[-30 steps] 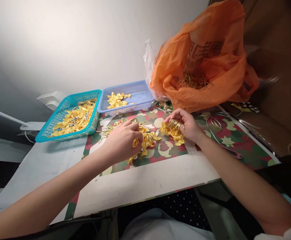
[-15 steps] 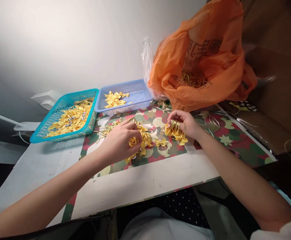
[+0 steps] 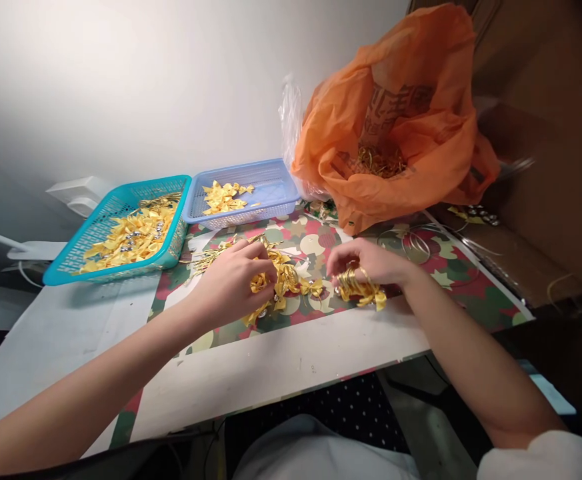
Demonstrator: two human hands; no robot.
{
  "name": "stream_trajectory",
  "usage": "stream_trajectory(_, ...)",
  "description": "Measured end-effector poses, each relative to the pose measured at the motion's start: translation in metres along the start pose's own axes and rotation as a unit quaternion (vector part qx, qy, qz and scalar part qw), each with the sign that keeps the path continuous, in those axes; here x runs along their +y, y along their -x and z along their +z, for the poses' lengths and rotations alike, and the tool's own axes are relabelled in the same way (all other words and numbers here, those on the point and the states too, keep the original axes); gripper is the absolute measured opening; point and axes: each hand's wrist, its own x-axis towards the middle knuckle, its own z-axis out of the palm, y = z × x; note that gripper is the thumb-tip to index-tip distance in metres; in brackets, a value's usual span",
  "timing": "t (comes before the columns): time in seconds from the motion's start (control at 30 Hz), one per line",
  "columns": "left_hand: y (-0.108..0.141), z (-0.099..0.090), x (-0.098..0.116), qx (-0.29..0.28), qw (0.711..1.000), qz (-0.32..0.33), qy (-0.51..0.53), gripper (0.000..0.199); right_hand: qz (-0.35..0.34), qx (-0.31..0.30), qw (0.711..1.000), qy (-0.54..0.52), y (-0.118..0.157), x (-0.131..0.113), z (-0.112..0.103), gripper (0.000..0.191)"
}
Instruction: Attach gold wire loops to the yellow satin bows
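Observation:
My right hand (image 3: 373,261) is curled around a bunch of yellow ribbon bows (image 3: 363,293) strung on gold elastic loops, which hang below the fingers close to the table. My left hand (image 3: 243,273) bends its fingers over a pile of similar bows (image 3: 285,277), with yellow ribbon and gold cord showing between finger and thumb. Its fingertips are partly hidden. Small silver beads sit on some of the bows. One single bow (image 3: 313,287) lies on the patterned sheet between the two hands.
A teal basket (image 3: 175,247) of bows stands at the left, beside a blue basket (image 3: 275,210) with fewer bows. An orange plastic bag (image 3: 331,167) with gold scraps stands at the back right. Clear wire (image 3: 415,247) lies coiled beyond my right hand. White paper (image 3: 281,367) covers the table's front.
My right hand has lowered a little with its bunch and its fingers have turned downward. My left hand stays at the pile. The whole view has shifted slightly.

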Motion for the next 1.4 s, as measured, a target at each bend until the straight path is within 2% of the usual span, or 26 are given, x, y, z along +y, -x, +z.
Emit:
stream_trajectory(0.1,0.001,-0.001,-0.001,0.001,1.0,0.0,-0.011,0.018,-0.007,-0.053,0.994,0.097,0.001,-0.009,0.013,0.023)
stream_trajectory(0.23,0.004,-0.001,-0.003,0.0,1.0,-0.003,-0.021,0.019,-0.044,-0.033,0.979,0.198,-0.001,-0.014,0.028,0.033)
stream_trajectory(0.43,0.006,-0.001,-0.004,0.007,1.0,0.0,-0.019,0.02,-0.111,-0.019,0.957,0.266,-0.008,-0.008,0.036,0.039)
stream_trajectory(0.57,0.006,0.0,-0.003,0.008,1.0,-0.003,-0.015,0.018,-0.099,-0.037,0.949,0.297,-0.011,-0.006,0.04,0.044)
stream_trajectory(0.7,0.006,0.002,-0.003,0.009,1.0,-0.001,-0.019,0.018,-0.079,-0.058,0.942,0.32,-0.012,-0.007,0.042,0.061)
stream_trajectory(0.77,0.005,0.002,-0.003,0.008,1.0,-0.001,-0.019,0.019,-0.081,-0.058,0.937,0.334,-0.012,-0.005,0.042,0.058)
stream_trajectory(0.9,0.005,0.001,-0.003,0.003,1.0,-0.004,-0.02,0.019,-0.125,-0.035,0.926,0.354,-0.014,0.002,0.043,0.038)
stream_trajectory(1.0,0.005,0.001,-0.003,0.007,1.0,-0.004,-0.027,0.018,-0.163,-0.006,0.928,0.335,-0.014,0.006,0.042,0.03)
stream_trajectory(1.1,0.005,0.002,-0.003,0.01,0.999,-0.002,-0.03,0.018,-0.181,0.019,0.949,0.257,-0.012,0.005,0.039,0.019)
stream_trajectory(1.2,0.006,0.002,-0.003,0.01,1.0,-0.001,-0.029,0.018,-0.168,0.047,0.972,0.16,-0.008,0.002,0.034,0.006)
stream_trajectory(1.3,0.006,0.001,-0.003,0.006,1.0,0.0,-0.028,0.018,-0.148,0.061,0.982,0.097,-0.004,-0.001,0.026,0.011)
stream_trajectory(1.4,0.008,0.001,-0.004,0.008,1.0,0.001,-0.023,0.02,-0.138,0.069,0.984,0.091,-0.003,-0.001,0.018,0.013)
